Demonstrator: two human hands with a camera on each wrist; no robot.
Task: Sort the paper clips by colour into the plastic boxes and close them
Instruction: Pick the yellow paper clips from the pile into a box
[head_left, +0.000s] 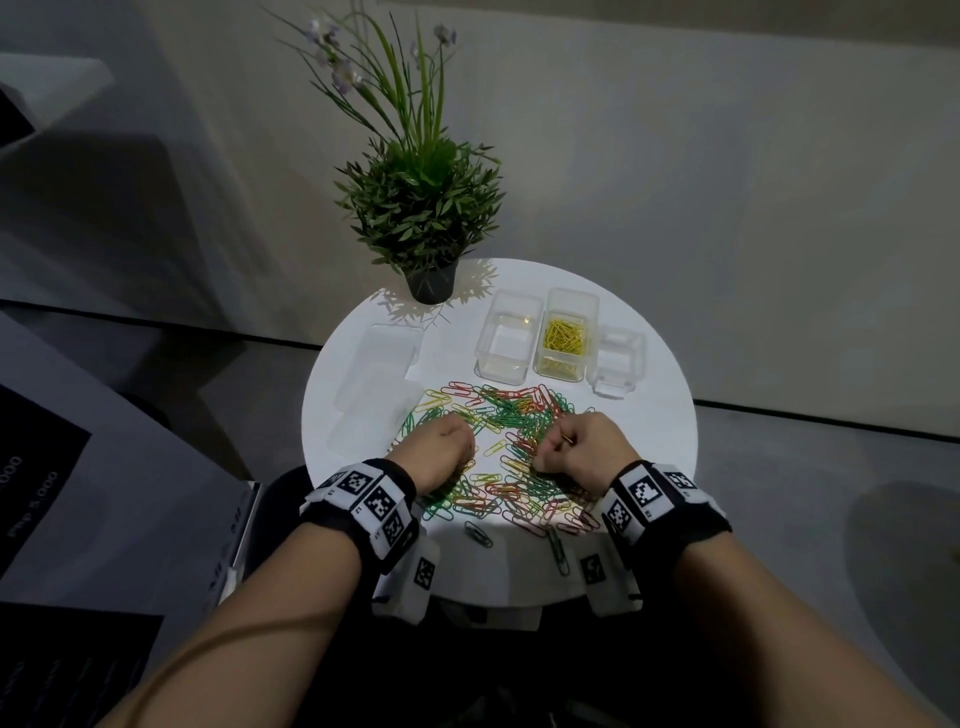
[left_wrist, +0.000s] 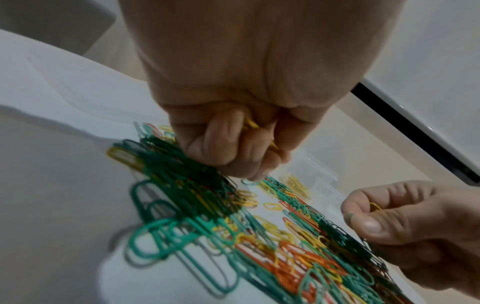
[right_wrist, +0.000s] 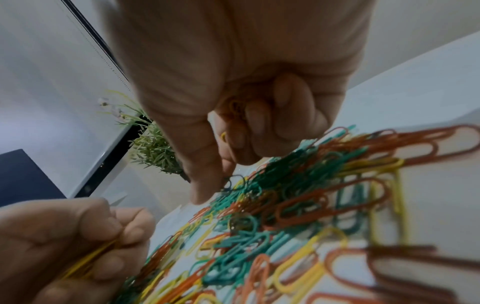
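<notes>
A mixed pile of green, red and yellow paper clips (head_left: 511, 457) lies on the round white table (head_left: 649, 441). My left hand (head_left: 451, 444) rests on the pile's left side, fingers curled round a few yellow clips (left_wrist: 250, 124). On the right side of the pile, my right hand (head_left: 569, 444) is curled as well, and it holds yellow clips (right_wrist: 223, 136) while its fingertips touch the pile. Behind the pile stand an empty clear box (head_left: 505, 340), a box holding yellow clips (head_left: 565, 336) and a smaller clear box (head_left: 619, 364), all without lids.
Clear lids (head_left: 382, 374) lie at the table's left. A potted plant (head_left: 423, 218) stands at the back edge. Two dark clips (head_left: 556, 548) lie apart near the front edge. A dark box (head_left: 78, 493) sits left of the table.
</notes>
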